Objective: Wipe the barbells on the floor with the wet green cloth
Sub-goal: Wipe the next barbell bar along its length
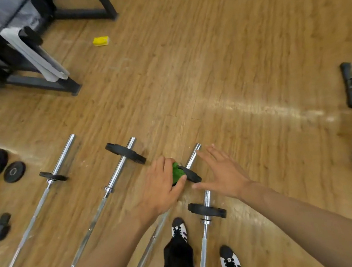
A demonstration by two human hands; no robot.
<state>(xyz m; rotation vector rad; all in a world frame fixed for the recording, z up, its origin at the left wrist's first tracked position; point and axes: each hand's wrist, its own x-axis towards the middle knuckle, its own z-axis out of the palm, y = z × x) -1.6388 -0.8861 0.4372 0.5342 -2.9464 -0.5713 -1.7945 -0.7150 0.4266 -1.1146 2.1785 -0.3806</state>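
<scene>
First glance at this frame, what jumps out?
Lower centre: the left hand grips the green cloth against a small black plate on a barbell, the right hand spread open beside it. More chrome bars lie side by side on the wooden floor to the left. A yellow object sits alone at upper left, near a black machine.

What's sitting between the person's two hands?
In the head view, the green cloth held by the left hand and a black plate on a barbell lie between it and the right hand.
</scene>
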